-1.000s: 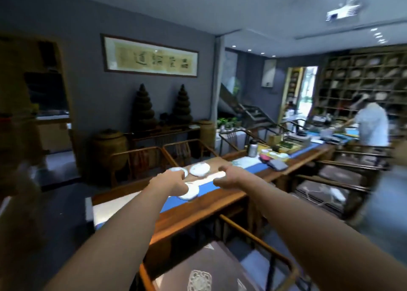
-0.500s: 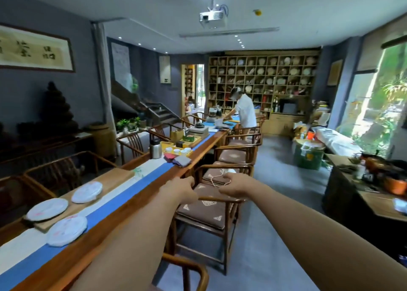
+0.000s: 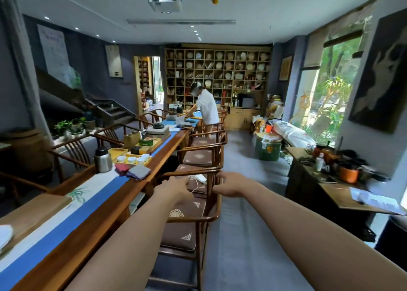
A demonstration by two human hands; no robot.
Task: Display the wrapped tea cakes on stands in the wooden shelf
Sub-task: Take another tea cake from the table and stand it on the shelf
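Since half a second ago the view has swung on down the room, so only one round, paper-wrapped tea cake (image 3: 5, 235) shows, far left of the left hand (image 3: 174, 190). That hand and the right hand (image 3: 233, 183) hang loosely curled, apparently empty. The gridded wooden shelf (image 3: 218, 74) stands well beyond them, so nothing appears carried yet.
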